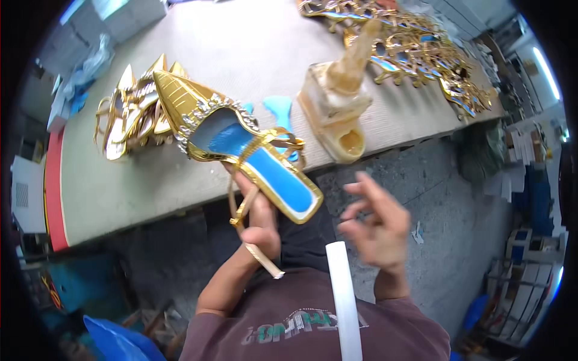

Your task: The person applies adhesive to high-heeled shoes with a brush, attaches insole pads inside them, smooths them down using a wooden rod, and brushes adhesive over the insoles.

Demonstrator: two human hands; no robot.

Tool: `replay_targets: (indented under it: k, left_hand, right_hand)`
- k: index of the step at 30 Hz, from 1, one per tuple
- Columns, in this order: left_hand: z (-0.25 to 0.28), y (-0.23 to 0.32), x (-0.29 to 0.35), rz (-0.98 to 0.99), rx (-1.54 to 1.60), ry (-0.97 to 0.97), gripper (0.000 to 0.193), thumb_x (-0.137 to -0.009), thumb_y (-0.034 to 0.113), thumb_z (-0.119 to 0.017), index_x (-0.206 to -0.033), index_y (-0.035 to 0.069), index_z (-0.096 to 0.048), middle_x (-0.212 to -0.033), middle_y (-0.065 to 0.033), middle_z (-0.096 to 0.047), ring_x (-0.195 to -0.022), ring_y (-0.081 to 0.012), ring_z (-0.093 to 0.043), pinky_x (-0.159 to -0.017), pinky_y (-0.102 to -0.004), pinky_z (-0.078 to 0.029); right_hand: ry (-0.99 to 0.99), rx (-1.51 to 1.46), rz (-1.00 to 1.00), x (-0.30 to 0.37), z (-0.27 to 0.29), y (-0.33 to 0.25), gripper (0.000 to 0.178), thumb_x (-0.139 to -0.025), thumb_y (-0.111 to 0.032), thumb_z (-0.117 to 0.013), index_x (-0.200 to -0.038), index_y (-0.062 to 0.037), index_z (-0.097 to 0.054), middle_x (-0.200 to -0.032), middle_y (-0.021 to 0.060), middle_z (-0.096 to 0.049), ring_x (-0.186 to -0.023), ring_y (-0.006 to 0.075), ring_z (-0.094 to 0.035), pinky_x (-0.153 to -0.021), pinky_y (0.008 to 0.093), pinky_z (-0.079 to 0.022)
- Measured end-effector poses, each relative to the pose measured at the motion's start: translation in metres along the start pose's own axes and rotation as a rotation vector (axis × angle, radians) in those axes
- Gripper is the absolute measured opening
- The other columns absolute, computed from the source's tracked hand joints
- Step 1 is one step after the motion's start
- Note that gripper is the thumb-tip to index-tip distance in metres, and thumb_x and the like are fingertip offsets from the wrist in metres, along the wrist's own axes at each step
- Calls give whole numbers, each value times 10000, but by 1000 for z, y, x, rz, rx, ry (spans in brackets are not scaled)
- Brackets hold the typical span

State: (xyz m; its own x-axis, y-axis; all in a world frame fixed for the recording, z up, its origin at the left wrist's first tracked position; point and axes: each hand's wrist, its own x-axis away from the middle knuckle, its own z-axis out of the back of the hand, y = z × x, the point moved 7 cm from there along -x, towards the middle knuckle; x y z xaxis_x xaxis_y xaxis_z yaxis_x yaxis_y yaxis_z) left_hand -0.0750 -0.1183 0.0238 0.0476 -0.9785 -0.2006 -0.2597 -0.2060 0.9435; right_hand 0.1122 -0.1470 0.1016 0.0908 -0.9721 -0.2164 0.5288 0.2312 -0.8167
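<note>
My left hand [262, 219] grips a gold pointed-toe slingback shoe [171, 108] from below, raised at the table's near edge. Silvery stones trim its opening. Blue lining shows inside, and a blue patch edged in white covers its heel seat. A loose ankle strap [263, 260] dangles past my wrist. To the right of the shoe is my right hand [379, 222], slightly blurred, with bent fingers apart and nothing visible between them. Light blue insole pieces [279, 108] rest on the table behind the shoe, which partly covers them.
A glue-stained pot [334, 99] with a tall spout-like top stands at the table's near edge. Gold shoes [135, 111] lie piled at left; many more [415, 51] spread at back right. A white tube-like piece [344, 301] crosses before my shirt.
</note>
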Motion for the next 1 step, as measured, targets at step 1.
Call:
replay_targets:
  k: [1]
  left_hand:
    - [-16,8,-6,-28,20,-49,1350,-630,995,-66,-1493,10,260,-1617,-209,37,-1500,-293,-18,-1212,-406,-48]
  right_hand:
    - [-42,42,77,1,-10,-17,858,-668,-159,-908,-1377,71,-482,-1125,192,-659,-782,201,-700,-646,309,-549]
